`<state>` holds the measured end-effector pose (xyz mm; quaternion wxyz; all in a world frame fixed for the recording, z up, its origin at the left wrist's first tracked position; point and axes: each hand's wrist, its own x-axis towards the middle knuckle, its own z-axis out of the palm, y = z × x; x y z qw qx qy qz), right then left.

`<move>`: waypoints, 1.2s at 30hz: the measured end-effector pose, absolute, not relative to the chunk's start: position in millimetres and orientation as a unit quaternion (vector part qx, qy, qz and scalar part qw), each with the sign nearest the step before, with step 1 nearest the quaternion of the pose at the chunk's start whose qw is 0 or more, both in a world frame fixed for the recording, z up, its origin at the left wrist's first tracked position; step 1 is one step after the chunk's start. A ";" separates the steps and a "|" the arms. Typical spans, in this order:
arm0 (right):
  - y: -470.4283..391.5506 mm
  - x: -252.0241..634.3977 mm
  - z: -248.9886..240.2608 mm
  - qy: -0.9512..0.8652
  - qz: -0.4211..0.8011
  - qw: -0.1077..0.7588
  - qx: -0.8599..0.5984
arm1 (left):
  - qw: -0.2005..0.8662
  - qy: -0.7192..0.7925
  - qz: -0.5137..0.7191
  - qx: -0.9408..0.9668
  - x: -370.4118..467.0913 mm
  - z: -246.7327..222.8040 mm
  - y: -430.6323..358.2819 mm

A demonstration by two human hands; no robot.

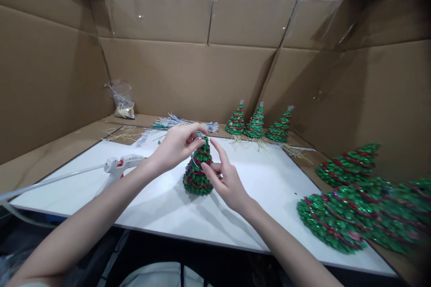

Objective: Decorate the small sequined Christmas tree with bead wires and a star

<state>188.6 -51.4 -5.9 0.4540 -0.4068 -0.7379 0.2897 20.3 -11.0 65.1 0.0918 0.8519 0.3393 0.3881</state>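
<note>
A small green Christmas tree [198,181] with red garland stands upright on the white board between my hands. My left hand [178,143] is at its top from the left, thumb and fingertips closed in a pinch on a thin whitish wire [193,159]. That wire curves down the tree's left side toward my right thumb. On the tree's right side is my right hand [225,179], its index finger and thumb spread apart; whether the thumb touches the wire is hard to see. No star shows on this tree's tip.
A white glue gun [126,161] with its glue stick rests at left. Thin wire strands [175,122] lie behind. Three star-topped trees [255,121] stand at the back, and several larger trees [336,219] lie at right. A plastic bag [123,98] sits by the cardboard wall [168,71].
</note>
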 end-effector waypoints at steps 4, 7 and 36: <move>-60.0 185.7 -1.5 -0.679 0.352 0.518 -0.383 | 0.062 0.313 0.435 0.842 6.9 56.5 -22.9; -62.3 184.2 7.9 -0.632 0.396 0.553 -0.372 | -0.034 0.263 0.431 0.863 -2.5 54.2 -33.2; -0.9 183.2 7.8 -0.762 0.183 0.448 -0.431 | 0.216 0.232 0.605 0.730 16.0 97.4 -9.4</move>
